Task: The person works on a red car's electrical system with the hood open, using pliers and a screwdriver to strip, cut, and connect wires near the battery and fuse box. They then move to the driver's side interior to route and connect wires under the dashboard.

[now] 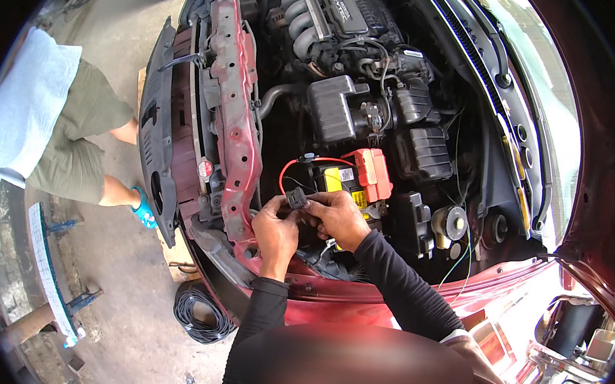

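A small black square part [296, 197], which looks like a relay or its socket, is pinched between both my hands over the front corner of the engine bay. My left hand [276, 234] is closed on its near left side, and my right hand [340, 219] grips its right side with bent fingers. A red wire [285, 170] curves up from beside the part toward the car battery [331, 174]. The battery has yellow labels and a red terminal cover [372, 174] just beyond my right hand. My fingers hide part of the black piece.
Black air-box covers [332, 107] and the engine [336, 14] lie farther back. At the left runs the red front crossmember [236, 107] with the loosened bumper grille [157, 122]. A coil of black cable [202, 314] is on the floor. Someone in shorts [82, 116] stands at the left.
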{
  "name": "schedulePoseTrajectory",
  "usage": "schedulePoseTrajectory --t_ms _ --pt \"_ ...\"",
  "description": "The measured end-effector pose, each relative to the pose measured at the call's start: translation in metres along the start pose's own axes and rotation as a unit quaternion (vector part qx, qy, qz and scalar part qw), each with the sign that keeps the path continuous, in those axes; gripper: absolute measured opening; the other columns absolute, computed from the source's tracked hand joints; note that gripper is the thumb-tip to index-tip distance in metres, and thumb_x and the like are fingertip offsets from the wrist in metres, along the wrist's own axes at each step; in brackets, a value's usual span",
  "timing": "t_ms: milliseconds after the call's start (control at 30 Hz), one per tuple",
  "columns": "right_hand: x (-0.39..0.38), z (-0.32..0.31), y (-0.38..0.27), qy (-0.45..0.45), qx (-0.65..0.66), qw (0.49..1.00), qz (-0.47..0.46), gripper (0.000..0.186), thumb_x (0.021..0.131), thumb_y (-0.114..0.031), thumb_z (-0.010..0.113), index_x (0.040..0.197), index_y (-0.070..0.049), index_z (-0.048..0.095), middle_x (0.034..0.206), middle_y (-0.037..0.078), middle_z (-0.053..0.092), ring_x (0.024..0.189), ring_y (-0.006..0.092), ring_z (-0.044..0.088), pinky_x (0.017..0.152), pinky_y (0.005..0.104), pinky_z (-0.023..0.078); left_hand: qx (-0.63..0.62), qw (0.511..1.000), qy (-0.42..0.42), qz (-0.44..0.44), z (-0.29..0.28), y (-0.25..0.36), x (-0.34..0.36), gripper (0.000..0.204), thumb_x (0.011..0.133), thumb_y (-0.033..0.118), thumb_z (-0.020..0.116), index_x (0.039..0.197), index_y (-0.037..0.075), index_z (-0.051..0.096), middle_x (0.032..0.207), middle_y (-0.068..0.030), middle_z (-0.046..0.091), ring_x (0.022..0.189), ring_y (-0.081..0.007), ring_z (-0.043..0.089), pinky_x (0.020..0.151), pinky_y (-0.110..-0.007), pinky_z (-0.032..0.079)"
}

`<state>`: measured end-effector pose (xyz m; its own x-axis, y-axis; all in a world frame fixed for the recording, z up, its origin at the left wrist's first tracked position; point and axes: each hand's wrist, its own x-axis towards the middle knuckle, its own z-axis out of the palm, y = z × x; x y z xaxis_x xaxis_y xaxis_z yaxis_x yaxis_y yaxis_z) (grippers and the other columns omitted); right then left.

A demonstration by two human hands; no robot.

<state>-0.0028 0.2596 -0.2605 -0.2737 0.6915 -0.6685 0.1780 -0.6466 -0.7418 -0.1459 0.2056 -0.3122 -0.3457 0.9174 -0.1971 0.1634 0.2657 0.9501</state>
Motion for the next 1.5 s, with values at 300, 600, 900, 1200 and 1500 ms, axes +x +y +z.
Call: schedulePoseTrajectory --t_ms 300,600,900,1200,1500 --pt "-0.006 -0.01 0.003 0.096 -0.34 0.922 -0.16 0.024 0.093 -0.019 0.068 0.106 -0.001 0.077 0.092 0.025 0.074 0.088 0.0385 0.074 0.079 0.0443 0.056 -0.067 0.997 -0.045 0.002 -0.004 0.004 0.01 0.033 0.091 -0.008 0.069 0.124 -0.002 0.068 0.091 -0.0088 0.076 0.07 -0.0099 0.065 0.066 -0.028 0.053" --pt "-0.014 0.01 0.013 0.098 -0.166 0.972 -0.134 0.028 0.097 -0.02 0.067 0.101 0.007 0.073 0.084 0.02 0.071 0.078 0.0306 0.068 0.072 0.0404 0.053 0.016 0.999 -0.007 0.033 0.003 0.005 0.005 0.022 0.09 -0.005 0.07 0.111 -0.003 0.064 0.096 -0.0159 0.076 0.088 -0.0234 0.075 0.08 -0.035 0.056" --pt "-0.112 -0.024 0.013 0.115 -0.476 0.833 -0.258 0.014 0.095 -0.016 0.068 0.101 -0.004 0.071 0.091 0.017 0.073 0.082 0.0387 0.071 0.071 0.0473 0.056 -0.006 0.997 0.02 0.073 0.002 -0.007 0.008 0.019 0.087 -0.013 0.065 0.102 -0.002 0.066 0.089 -0.0087 0.075 0.079 -0.0132 0.069 0.077 -0.029 0.055" --pt "-0.121 -0.06 0.04 0.056 -0.53 0.833 -0.15 0.02 0.091 -0.021 0.067 0.109 -0.016 0.072 0.083 0.017 0.073 0.082 0.0389 0.072 0.07 0.0515 0.056 -0.068 0.995 -0.051 0.051 0.005 -0.02 0.016 0.017 0.09 -0.015 0.065 0.1 -0.002 0.066 0.092 -0.0062 0.076 0.084 -0.011 0.07 0.078 -0.027 0.055" --pt "-0.1 -0.073 0.012 0.053 -0.467 0.846 -0.253 0.029 0.088 -0.014 0.071 0.115 -0.004 0.072 0.108 0.017 0.07 0.102 0.0388 0.068 0.088 0.0466 0.056 0.011 0.983 -0.153 0.102 -0.002 -0.006 0.002 0.021 0.085 -0.015 0.067 0.1 -0.001 0.068 0.094 -0.0133 0.076 0.093 -0.0203 0.076 0.082 -0.029 0.055"
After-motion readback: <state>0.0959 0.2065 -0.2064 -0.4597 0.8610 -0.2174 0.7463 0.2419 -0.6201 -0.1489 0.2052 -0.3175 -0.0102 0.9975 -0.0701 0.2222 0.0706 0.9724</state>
